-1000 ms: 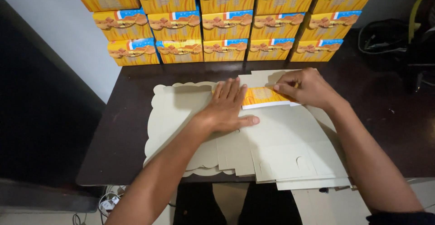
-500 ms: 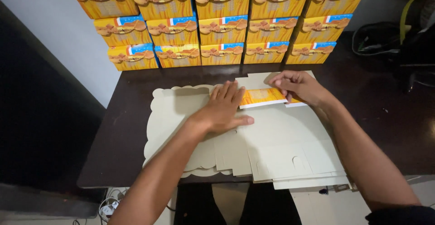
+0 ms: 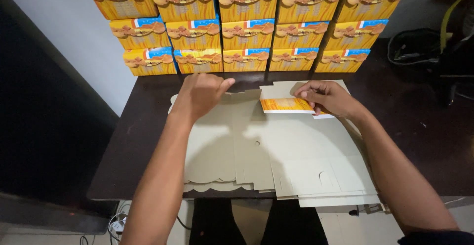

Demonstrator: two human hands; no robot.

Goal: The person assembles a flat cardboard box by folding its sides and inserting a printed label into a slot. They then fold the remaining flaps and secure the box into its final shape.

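Observation:
A stack of flat, unfolded cardboard box blanks (image 3: 276, 151), grey side up, lies on a dark table (image 3: 133, 146). My right hand (image 3: 328, 98) presses down a folded-over flap (image 3: 286, 105) whose printed orange face shows, at the far edge of the top blank. My left hand (image 3: 200, 93) is loosely curled above the blank's far left edge, thumb out, and holds nothing that I can see.
Assembled yellow-orange boxes with blue tops (image 3: 247, 32) are stacked in three rows against the wall at the table's far edge. Black gear and cables (image 3: 419, 52) sit at the far right. White cables (image 3: 118, 223) lie on the floor below the table's near left edge.
My left hand has lifted off the blank beside the orange flap and moved left and away, curling its fingers. My right hand stays on the flap.

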